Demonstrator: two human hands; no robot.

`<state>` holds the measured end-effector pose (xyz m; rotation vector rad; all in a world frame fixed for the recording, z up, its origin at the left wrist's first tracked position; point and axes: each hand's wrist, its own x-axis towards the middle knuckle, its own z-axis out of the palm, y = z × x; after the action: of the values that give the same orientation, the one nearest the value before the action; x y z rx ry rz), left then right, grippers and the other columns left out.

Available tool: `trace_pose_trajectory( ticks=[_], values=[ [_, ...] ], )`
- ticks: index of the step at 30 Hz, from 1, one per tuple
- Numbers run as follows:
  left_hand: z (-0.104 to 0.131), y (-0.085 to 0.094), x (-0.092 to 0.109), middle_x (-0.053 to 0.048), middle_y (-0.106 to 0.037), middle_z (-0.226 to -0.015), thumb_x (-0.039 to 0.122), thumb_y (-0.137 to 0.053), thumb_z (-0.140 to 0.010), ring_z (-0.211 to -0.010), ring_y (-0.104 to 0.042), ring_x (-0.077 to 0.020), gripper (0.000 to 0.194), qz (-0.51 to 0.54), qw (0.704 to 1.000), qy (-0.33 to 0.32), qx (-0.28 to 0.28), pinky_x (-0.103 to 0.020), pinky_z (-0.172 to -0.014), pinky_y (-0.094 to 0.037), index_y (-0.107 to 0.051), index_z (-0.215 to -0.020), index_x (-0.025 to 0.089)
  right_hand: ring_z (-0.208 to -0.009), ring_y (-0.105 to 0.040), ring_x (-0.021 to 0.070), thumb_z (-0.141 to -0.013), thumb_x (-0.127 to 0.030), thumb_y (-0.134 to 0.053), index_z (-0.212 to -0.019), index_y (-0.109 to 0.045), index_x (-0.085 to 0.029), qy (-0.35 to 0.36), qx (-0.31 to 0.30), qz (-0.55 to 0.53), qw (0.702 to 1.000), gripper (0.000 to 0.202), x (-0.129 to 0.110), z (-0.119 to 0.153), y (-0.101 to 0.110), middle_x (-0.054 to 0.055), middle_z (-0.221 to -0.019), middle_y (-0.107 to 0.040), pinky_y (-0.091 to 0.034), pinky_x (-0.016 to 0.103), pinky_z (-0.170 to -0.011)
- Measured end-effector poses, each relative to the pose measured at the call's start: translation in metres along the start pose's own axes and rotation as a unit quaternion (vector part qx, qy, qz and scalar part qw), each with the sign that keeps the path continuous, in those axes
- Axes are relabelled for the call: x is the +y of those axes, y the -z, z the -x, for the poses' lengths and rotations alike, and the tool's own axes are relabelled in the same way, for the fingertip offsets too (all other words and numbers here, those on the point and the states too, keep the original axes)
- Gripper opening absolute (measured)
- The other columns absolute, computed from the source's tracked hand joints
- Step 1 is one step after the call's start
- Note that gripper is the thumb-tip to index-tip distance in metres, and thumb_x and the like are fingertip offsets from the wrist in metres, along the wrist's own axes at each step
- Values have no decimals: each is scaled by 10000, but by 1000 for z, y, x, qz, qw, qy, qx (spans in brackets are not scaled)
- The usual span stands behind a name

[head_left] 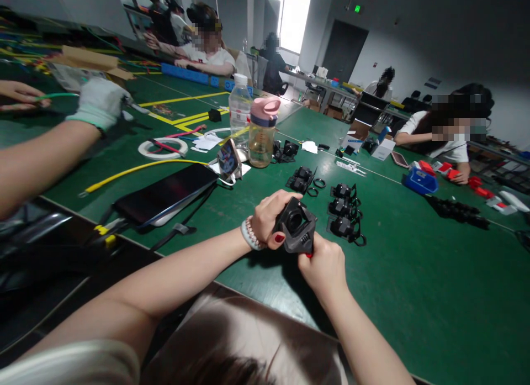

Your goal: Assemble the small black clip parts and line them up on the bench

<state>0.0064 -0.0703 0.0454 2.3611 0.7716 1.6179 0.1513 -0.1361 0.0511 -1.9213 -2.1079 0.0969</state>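
Both my hands are closed around one black plastic housing [304, 236] with a round opening, held above the green table. My left hand [267, 219] grips its left side, the thumb with a red nail across its near edge. My right hand [327, 263] grips its lower right side; a bit of red shows by those fingers, too small to name. Just beyond, similar black parts [343, 208] lie in a column, with black rings beside them. More black parts [301, 179] sit farther off, next to a loose black ring [319, 183].
A drinking bottle with a pink lid [261, 133] and a clear water bottle [240, 109] stand ahead. Left lie a large black phone-like device [168, 194], a propped phone [229, 159] and cables. A co-worker's gloved hand [99, 103] reaches in. A blue bin [420, 180] stands right.
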Motion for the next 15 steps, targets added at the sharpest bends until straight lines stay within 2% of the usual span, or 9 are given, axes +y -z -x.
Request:
trace_pose_trajectory(
  ticks=[5,8,10,12,15],
  values=[
    [-1,-1,5,-100,-563,-805,705,-194,-636,-767,-534,-194,745,1,999,39,4,-323,-724,-424,-501,-990,126,-550,-518,127,-667,-224,-428,-796,-573,-195,3,3,2,1000,196,3,-4,-5,23,-650,-610,-282,221,-532],
    [-2,-5,0,-93,-572,-801,693,-237,-631,-747,-535,-191,713,21,998,62,24,-324,-714,-422,-516,-965,127,-566,-526,128,-678,-232,-428,-817,-578,-197,4,2,11,1000,208,5,-7,-5,28,-663,-614,-287,219,-536],
    [-4,-8,-8,-88,-584,-799,655,-248,-658,-742,-542,-189,668,60,992,100,55,-317,-696,-425,-512,-967,125,-587,-534,129,-687,-243,-429,-810,-581,-194,2,-3,16,1000,201,8,-10,-5,35,-687,-620,-291,216,-538],
    [-8,-9,-18,-71,-599,-747,579,-204,-720,-691,-554,-174,607,132,974,161,94,-300,-641,-433,-478,-1008,121,-605,-540,132,-696,-257,-431,-788,-583,-189,-3,-10,22,1000,190,10,-12,-5,42,-702,-624,-294,214,-538],
    [-18,-9,-31,-53,-604,-638,497,-135,-769,-583,-556,-152,574,255,934,236,81,-274,-557,-433,-479,-1007,105,-615,-545,136,-706,-278,-429,-771,-582,-185,-12,-7,38,999,190,16,-16,-6,46,-689,-623,-294,214,-537]
  ],
)
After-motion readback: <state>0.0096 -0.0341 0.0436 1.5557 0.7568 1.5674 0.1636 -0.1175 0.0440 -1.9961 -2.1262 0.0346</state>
